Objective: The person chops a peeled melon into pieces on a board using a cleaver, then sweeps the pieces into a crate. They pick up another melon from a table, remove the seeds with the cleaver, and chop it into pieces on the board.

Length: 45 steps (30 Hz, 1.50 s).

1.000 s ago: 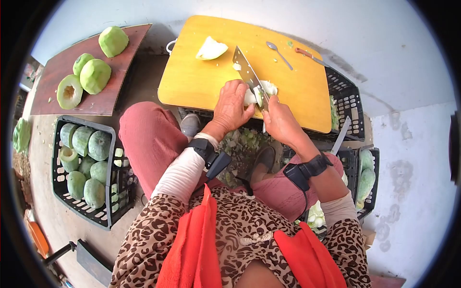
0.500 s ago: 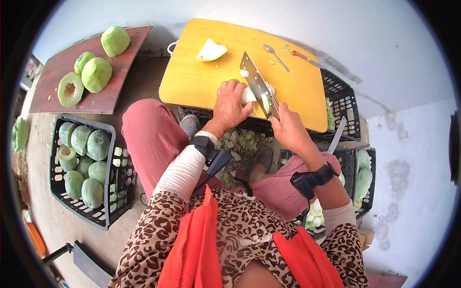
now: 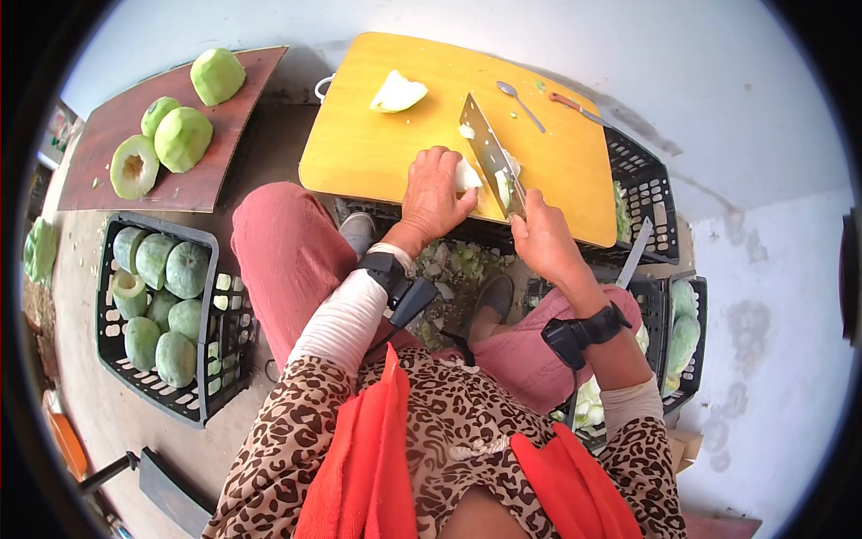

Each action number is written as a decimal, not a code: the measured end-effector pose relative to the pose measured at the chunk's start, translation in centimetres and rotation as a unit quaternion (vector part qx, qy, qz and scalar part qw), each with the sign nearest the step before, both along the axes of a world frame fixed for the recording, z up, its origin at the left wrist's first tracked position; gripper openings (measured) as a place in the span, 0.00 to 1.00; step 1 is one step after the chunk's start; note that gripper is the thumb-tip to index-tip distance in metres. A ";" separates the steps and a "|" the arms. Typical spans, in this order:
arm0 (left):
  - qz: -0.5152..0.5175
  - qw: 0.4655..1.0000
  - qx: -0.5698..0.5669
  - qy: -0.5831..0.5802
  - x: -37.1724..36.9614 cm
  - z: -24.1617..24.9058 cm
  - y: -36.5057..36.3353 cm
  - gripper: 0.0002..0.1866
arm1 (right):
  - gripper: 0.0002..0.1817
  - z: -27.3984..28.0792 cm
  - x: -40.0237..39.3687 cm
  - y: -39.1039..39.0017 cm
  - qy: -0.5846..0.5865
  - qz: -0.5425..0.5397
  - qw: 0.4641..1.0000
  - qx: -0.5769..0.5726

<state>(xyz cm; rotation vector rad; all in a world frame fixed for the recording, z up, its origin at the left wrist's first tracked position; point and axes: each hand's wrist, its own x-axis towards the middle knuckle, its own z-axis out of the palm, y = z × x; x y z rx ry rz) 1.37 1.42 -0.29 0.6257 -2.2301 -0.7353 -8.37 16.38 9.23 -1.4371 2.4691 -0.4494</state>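
Note:
My right hand [image 3: 543, 235] is wrapped round the handle of a large cleaver [image 3: 492, 154], whose blade stands over the yellow board [image 3: 350, 153] and points away from me. My left hand [image 3: 434, 196] rests at the board's near edge, its fingers on a pale melon piece [image 3: 466, 176] just left of the blade. More cut pieces lie on the blade's right side, partly hidden by it. A bigger pale wedge [image 3: 398, 92] lies farther back on the board. Behind the cleaver are a spoon [image 3: 521, 106] and a small brown-handled knife [image 3: 577, 109].
Peeled green melons [image 3: 183, 139] sit on a dark red board [image 3: 193, 191] at the left. Below it stands a black crate [image 3: 208, 359] of unpeeled melons [image 3: 187, 269]. More black crates [image 3: 644, 193] stand at the right, with a long blade [image 3: 635, 254] there. Scraps cover the floor between my feet.
The cleaver and my right hand have shifted slightly right, away from the piece under my left hand. A gap now shows between blade and piece. My left hand has barely moved.

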 end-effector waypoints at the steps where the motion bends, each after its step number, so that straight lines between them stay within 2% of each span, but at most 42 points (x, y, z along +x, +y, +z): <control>1: 0.001 1.000 -0.003 0.003 -0.1 -0.1 0.0 0.24 | 0.11 0.8 0.3 0.1 -0.005 -0.006 1.000 -0.002; 7: 0.002 1.000 -0.019 -0.001 -0.1 -0.3 -0.1 0.25 | 0.12 4.5 1.9 1.7 -0.042 0.009 0.999 0.009; 18: -0.002 1.000 -0.012 0.003 0.0 -0.1 -0.1 0.25 | 0.12 5.3 2.2 2.6 -0.039 0.072 0.996 0.022; 23: -0.010 1.000 -0.005 0.013 0.0 -0.1 -0.2 0.25 | 0.11 4.3 1.9 1.2 -0.043 0.072 0.995 0.045; 29: -0.014 1.000 -0.001 0.002 0.1 -0.1 -0.3 0.25 | 0.10 -0.8 0.6 -2.8 0.008 0.041 0.997 0.059; 32: -0.019 1.000 0.003 0.010 0.3 -0.2 -0.2 0.24 | 0.13 -2.0 -0.1 -3.0 0.001 0.009 1.000 0.008; 35: -0.019 1.000 0.002 0.014 0.5 -0.2 -0.2 0.23 | 0.14 -1.3 -0.6 -2.3 -0.010 0.001 1.000 -0.016; 45: -0.022 0.999 0.012 0.044 0.3 -0.7 -0.2 0.25 | 0.12 4.4 2.3 1.6 -0.054 0.035 0.998 0.014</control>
